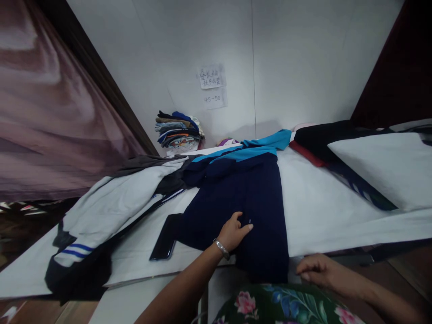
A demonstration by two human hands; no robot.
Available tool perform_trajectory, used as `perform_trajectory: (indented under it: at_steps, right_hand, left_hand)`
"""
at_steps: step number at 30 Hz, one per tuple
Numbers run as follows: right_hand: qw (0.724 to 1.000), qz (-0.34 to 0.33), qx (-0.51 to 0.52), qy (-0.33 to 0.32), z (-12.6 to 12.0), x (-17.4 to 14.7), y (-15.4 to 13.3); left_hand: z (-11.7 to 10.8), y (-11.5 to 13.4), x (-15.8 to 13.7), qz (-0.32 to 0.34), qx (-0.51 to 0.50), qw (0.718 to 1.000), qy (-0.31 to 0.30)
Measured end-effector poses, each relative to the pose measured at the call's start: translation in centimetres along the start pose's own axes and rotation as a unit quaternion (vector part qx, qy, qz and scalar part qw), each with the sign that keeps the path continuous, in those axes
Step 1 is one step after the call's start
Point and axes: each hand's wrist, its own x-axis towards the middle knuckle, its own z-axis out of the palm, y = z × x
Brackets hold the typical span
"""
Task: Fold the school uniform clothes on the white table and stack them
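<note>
A navy garment with bright blue upper parts (259, 189) lies spread over the white-covered table, its lower end reaching the front edge. My left hand (232, 233), a silver bracelet at its wrist, rests on the lower part of this garment. Thumb and index finger are apart, with a small light mark on the cloth between them; the other fingers are curled underneath. My right hand (313, 270) is beside the garment's lower right corner, near the table edge. Its fingers are curled closed, and nothing shows in them.
A dark phone (167, 237) lies left of the garment. Further left is a grey-and-black garment with blue stripes (124, 202). A folded clothes stack (178, 131) stands at the back by the wall. More clothes (381, 166) lie at right. Paper notes (212, 76) hang on the wall.
</note>
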Motion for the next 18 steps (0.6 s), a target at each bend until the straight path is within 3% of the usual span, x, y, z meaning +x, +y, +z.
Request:
perform_trajectory:
  at_steps: [3, 7, 9, 11, 13, 18]
  right_hand:
    - [0.999, -0.043, 0.013, 0.015, -3.4, 0.6, -4.5]
    - [0.974, -0.139, -0.104, 0.144, -8.0, 7.9, -10.2]
    - [0.946, -0.118, -0.207, 0.22, -10.1, 13.1, -12.6]
    - [0.874, -0.065, -0.38, 0.297, -11.9, 18.0, -14.6]
    - [0.842, -0.044, -0.429, 0.323, -13.3, 21.9, -16.1]
    - [0.81, 0.028, -0.473, 0.346, -15.5, 27.4, -16.8]
  left_hand:
    - [-0.1, 0.2, 0.5, -0.004, -0.013, 1.0, 0.0]
    - [0.1, 0.7, 1.0, -0.006, 0.007, 1.0, 0.003]
    - [0.3, 1.0, 1.0, -0.012, 0.022, 1.0, 0.008]
    - [0.4, 1.2, 0.9, -0.02, 0.035, 0.999, 0.012]
    - [0.4, 1.3, 0.8, -0.029, 0.042, 0.999, 0.01]
    - [0.3, 1.3, 1.0, -0.033, 0.053, 0.998, -0.013]
